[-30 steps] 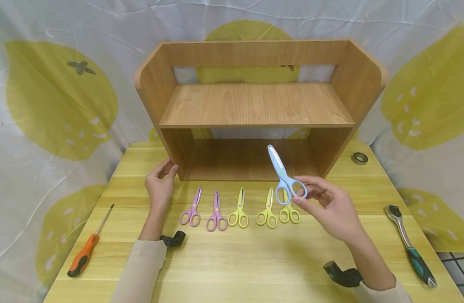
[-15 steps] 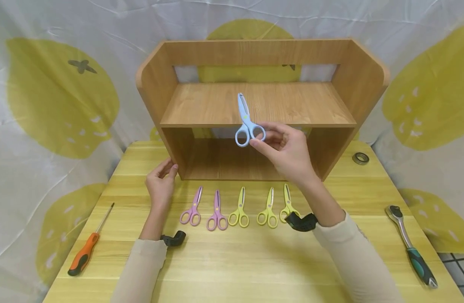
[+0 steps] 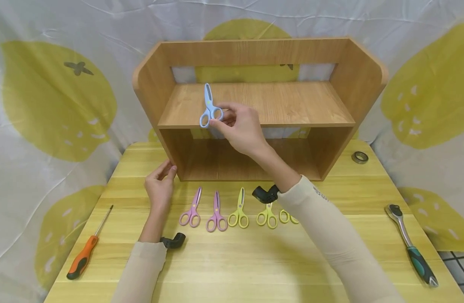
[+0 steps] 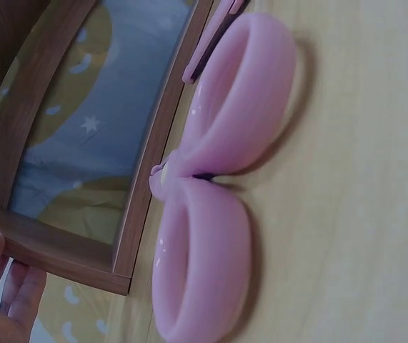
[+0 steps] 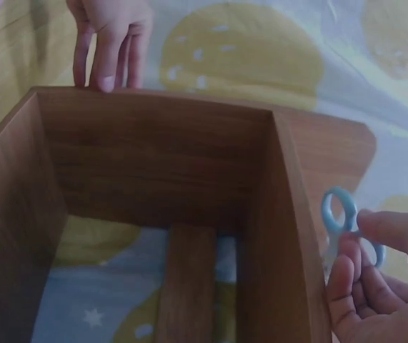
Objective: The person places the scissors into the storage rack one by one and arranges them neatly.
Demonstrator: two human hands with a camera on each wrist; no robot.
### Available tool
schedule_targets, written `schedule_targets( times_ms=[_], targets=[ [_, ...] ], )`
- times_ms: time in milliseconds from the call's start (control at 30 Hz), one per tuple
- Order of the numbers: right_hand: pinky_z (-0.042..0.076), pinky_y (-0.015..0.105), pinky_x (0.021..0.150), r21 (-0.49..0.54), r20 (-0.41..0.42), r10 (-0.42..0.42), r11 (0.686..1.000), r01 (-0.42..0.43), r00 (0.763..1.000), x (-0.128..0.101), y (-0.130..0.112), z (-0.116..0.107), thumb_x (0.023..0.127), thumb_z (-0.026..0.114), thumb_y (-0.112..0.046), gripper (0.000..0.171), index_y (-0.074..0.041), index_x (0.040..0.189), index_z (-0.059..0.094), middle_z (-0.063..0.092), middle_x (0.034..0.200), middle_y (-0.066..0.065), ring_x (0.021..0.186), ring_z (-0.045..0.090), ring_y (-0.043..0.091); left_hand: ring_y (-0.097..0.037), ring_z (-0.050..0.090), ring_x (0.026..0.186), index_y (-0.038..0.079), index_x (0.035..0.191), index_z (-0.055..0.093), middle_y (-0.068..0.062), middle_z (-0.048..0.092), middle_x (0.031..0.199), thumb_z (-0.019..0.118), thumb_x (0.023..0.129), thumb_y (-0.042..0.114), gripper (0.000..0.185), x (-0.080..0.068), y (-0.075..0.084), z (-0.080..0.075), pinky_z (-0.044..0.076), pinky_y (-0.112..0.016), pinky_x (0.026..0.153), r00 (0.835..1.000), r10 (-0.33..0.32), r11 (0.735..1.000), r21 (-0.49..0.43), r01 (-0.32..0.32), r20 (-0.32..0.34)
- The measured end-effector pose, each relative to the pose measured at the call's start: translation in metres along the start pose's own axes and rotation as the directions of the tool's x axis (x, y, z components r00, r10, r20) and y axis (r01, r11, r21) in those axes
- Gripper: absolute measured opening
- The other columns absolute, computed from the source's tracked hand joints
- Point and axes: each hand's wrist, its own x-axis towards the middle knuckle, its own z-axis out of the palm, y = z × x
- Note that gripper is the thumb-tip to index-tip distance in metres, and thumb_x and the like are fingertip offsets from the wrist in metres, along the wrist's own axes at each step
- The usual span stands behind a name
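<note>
A: Quick, where're the blue scissors [image 3: 209,105]?

B: Up in the R hand [image 3: 241,126], in front of the L part of the upper board on the wooden shelf [image 3: 285,105]. Thumb + fingertips pinch the handle ring on the R; blades point up, tip leaning slightly L.

A: Touching the board?

B: Can't tell from these views.

A: OK, L hand [image 3: 160,181]?

B: Low down, well apart from the other one. Fingertips + thumb rest against the shelf's L side panel, nr the bottom front corner. R wrist view shows the same contact.

A: And on the desk [image 3: 216,265]?

B: Row of scissors just in front of the shelf: 2 pink scissors [image 3: 194,209] on the L, then 3 yellow-green scissors [image 3: 238,209]. Black wrist cam [image 3: 266,195] + R sleeve [image 3: 330,231] partly hide the last 2.

A: Edges?

B: Screwdriver [image 3: 91,243] w/ orange-and-black handle far L, tip pointing away. Ratchet [image 3: 411,252] w/ green-and-black grip far R. Black ring [image 3: 354,158] back R, nr the shelf.

A: Backdrop?

B: Pale cloth w/ big yellow fruit prints [image 3: 57,101], behind + both sides.
</note>
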Motion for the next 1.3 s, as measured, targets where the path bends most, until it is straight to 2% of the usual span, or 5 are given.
schedule_targets(
  times_ms=[233, 567, 800, 1000, 1300],
  targets=[
    [0.057, 0.022, 0.069, -0.038, 0.055, 0.037, 0.999, -0.035, 0.998, 0.025, -0.010, 0.030, 0.091, 0.081, -0.018, 0.043, -0.003, 0.129, 0.069, 0.079, 0.092, 0.006, 0.079, 0.070, 0.011, -0.001, 0.070, 0.103, 0.017, 0.130, 0.072, -0.002, 0.077, 0.121, 0.077, 0.095, 0.020, 0.035, -0.003, 0.003, -0.005, 0.055, -0.016, 0.095, 1.000, -0.012, 1.000, -0.004, 0.012, -0.012],
    [0.052, 0.021, 0.061, -0.110, 0.102, 0.131, 0.987, -0.120, 0.986, 0.048, -0.017, 0.055, 0.094, 0.078, -0.025, 0.037, -0.010, 0.127, 0.071, 0.078, 0.094, 0.000, 0.077, 0.069, 0.008, -0.019, 0.068, 0.121, 0.011, 0.132, 0.070, -0.012, 0.074, 0.126, 0.073, 0.097, 0.013, 0.036, -0.009, 0.013, -0.001, 0.054, -0.014, 0.093, 1.000, -0.015, 1.000, -0.012, 0.015, -0.002],
    [0.043, 0.022, 0.056, -0.314, 0.141, 0.181, 0.941, -0.129, 0.973, 0.057, -0.023, 0.067, 0.095, 0.075, -0.040, 0.035, -0.016, 0.120, 0.072, 0.070, 0.084, -0.005, 0.070, 0.058, 0.008, -0.011, 0.071, 0.111, 0.021, 0.129, 0.073, -0.004, 0.076, 0.124, 0.076, 0.095, 0.022, 0.034, -0.005, 0.000, -0.003, 0.055, -0.021, 0.099, 0.999, 0.012, 1.000, 0.000, -0.012, -0.034],
    [0.042, 0.024, 0.060, -0.439, 0.173, 0.178, 0.895, -0.086, 0.969, 0.057, -0.023, 0.069, 0.094, 0.073, -0.047, 0.033, -0.018, 0.111, 0.073, 0.066, 0.083, -0.005, 0.074, 0.056, 0.011, -0.011, 0.070, 0.113, 0.023, 0.128, 0.073, -0.001, 0.077, 0.120, 0.077, 0.095, 0.024, 0.033, -0.005, -0.003, -0.001, 0.055, -0.014, 0.089, 0.999, 0.007, 1.000, -0.003, -0.007, -0.043],
    [0.050, 0.025, 0.071, -0.255, 0.162, 0.100, 0.965, -0.056, 0.982, 0.044, -0.018, 0.053, 0.095, 0.074, -0.037, 0.048, -0.005, 0.129, 0.064, 0.067, 0.096, 0.002, 0.084, 0.060, 0.015, -0.014, 0.068, 0.120, 0.021, 0.130, 0.073, -0.002, 0.077, 0.120, 0.077, 0.095, 0.025, 0.035, -0.005, -0.004, -0.003, 0.055, -0.013, 0.086, 1.000, 0.003, 1.000, -0.006, -0.003, -0.030]
  ],
)
